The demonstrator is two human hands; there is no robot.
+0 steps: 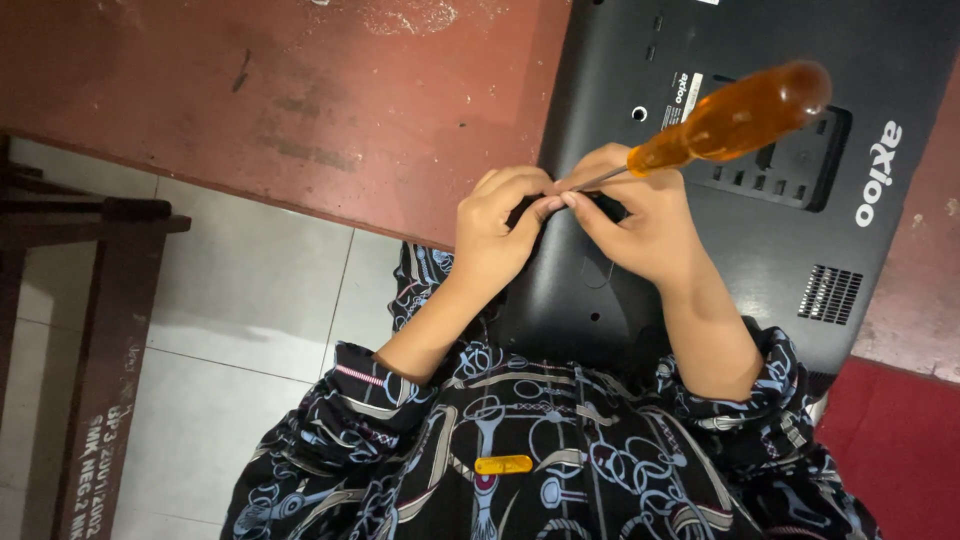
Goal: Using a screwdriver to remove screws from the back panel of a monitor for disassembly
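Note:
A black laptop [800,240] lies bottom side up on a reddish-brown table [350,110], its near edge against my body. My right hand [640,220] holds a screwdriver [735,115] with a clear orange handle. It grips low on the metal shaft, and the handle slants up to the right. The tip points at the laptop's left near edge and is hidden by my fingers. My left hand [495,235] is curled at that same spot, its fingertips pinched together and touching those of my right hand. Whatever they pinch is hidden.
The table's edge runs diagonally on the left, above a pale tiled floor [250,290]. A dark wooden bench [90,300] stands at the far left. A red surface [900,440] shows at the bottom right. My patterned dark sleeves fill the bottom of the view.

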